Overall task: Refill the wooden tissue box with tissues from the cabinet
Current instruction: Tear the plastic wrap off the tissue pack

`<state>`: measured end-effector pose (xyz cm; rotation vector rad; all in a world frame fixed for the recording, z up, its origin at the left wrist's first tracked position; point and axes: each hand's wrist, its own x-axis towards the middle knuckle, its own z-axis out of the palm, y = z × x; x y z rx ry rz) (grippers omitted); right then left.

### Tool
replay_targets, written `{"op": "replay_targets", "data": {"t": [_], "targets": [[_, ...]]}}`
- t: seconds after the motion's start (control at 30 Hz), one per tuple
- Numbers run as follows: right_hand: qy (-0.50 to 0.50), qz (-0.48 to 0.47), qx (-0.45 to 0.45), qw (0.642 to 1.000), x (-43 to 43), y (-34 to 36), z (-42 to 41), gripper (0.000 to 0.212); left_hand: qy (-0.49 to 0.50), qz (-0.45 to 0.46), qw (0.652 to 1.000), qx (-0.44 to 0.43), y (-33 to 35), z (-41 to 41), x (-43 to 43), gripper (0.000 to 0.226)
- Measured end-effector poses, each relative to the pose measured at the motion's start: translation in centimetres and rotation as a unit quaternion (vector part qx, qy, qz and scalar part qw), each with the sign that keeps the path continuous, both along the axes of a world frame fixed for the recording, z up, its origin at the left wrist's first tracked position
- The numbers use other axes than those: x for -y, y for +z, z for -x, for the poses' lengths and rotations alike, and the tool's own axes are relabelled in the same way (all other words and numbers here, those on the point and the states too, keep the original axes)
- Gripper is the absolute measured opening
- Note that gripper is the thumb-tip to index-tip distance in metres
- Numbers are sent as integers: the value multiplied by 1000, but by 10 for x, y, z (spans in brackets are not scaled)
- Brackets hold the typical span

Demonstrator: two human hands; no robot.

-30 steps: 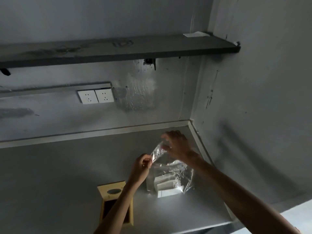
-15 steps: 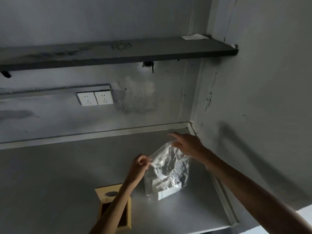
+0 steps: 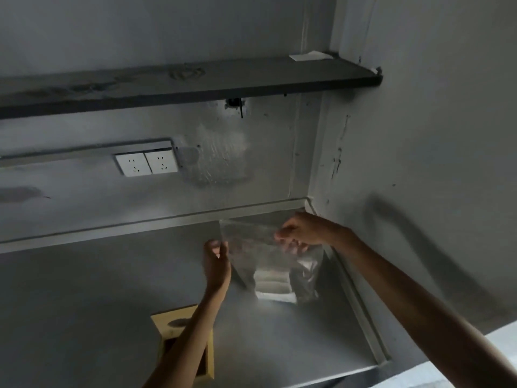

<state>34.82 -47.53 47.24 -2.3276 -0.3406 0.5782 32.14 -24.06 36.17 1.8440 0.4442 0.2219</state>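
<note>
A clear plastic bag [image 3: 251, 242] stands on the grey counter [image 3: 84, 303] near the right corner, with a white stack of tissues [image 3: 275, 284] in its bottom. My left hand [image 3: 216, 266] pinches the bag's top left edge. My right hand [image 3: 305, 229] grips the top right edge, and the mouth of the bag is stretched wide between them. The wooden tissue box [image 3: 170, 320] lies on the counter below, light yellow, partly hidden under my left forearm.
A dark shelf [image 3: 195, 79] runs along the wall above, with a white slip [image 3: 309, 56] at its right end. Two white sockets [image 3: 147, 163] sit on the back wall. A grey side wall [image 3: 419, 163] closes the right side.
Both hands have lifted and pulled apart, so the crumpled bag top is now spread flat and wide. The view has shifted slightly.
</note>
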Motion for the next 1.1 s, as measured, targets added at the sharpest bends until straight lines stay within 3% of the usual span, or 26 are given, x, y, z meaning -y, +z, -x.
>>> {"op": "replay_targets", "data": {"t": [0.1, 0.2, 0.27, 0.33, 0.5, 0.57, 0.63, 0.73, 0.87, 0.97, 1.1], "targets": [[-49, -18, 2, 999, -6, -6, 7, 34, 101, -18, 994, -23, -8, 19, 26, 27], [-99, -84, -14, 991, -9, -8, 19, 34, 1, 131, 990, -56, 10, 45, 56, 32], [-103, -119, -69, 985, -13, -9, 30, 35, -114, 226, 960, -117, 29, 56, 70, 41], [-95, -122, -97, 983, -17, -12, 41, 35, -201, 202, 951, -121, 44, 62, 75, 40], [-98, -126, -116, 980, -14, -20, 54, 31, -245, 191, 940, -138, 46, 62, 64, 23], [-113, -89, -85, 986, -14, -22, 55, 31, -261, 178, 936, -156, 50, 63, 59, 15], [-149, -3, 13, 989, -11, -20, 55, 35, -243, 155, 940, -181, 54, 64, 52, 21], [-196, 103, 116, 968, 7, -17, 56, 40, -183, 47, 961, -199, 57, 69, 31, 21], [-197, 163, 105, 961, 19, -12, 64, 37, -231, -113, 933, -253, 62, 83, -3, 21], [-163, 187, 100, 964, 10, -6, 66, 29, -252, -148, 926, -240, 69, 78, -4, 26], [-173, 239, 167, 941, -6, 2, 55, 40, -235, -194, 933, -189, 84, 59, 9, 24]]}}
